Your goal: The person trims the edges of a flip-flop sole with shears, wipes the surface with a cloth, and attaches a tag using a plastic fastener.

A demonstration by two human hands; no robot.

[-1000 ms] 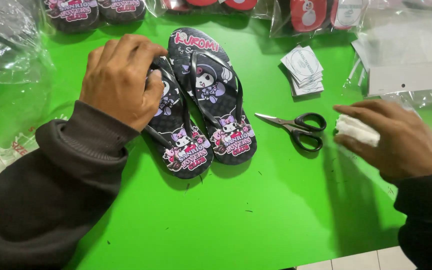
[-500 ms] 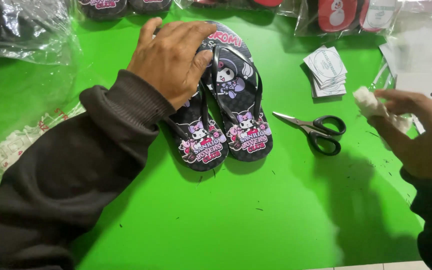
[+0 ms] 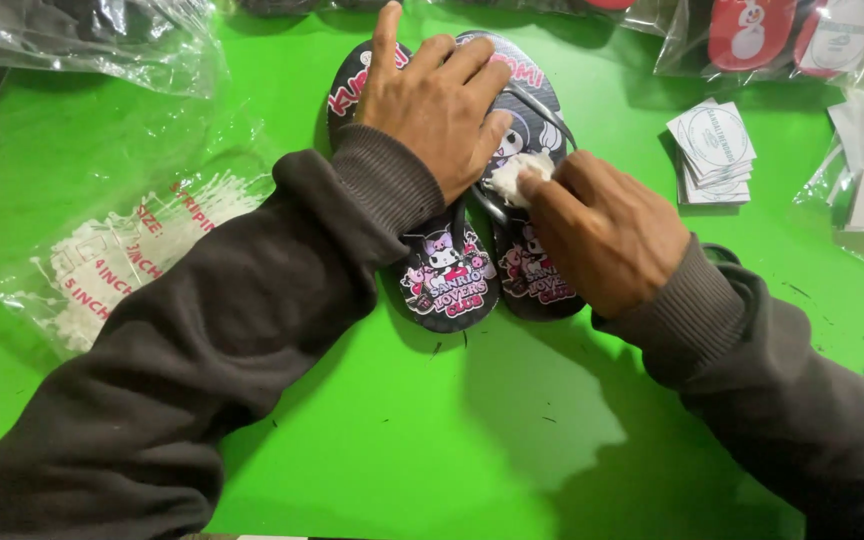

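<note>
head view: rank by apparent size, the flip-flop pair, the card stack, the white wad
1. flip-flop pair, partly under both hands
2. stack of white cards
3. white wad in the right hand; mostly hidden by its fingers, so its size is unsure.

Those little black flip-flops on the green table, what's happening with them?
A person has a pair of black flip-flops with cartoon prints lying side by side on the green table. The left hand presses flat on their upper ends, while the right hand holds a small white wad against the strap of one. A stack of white tags lies to the right.
</note>
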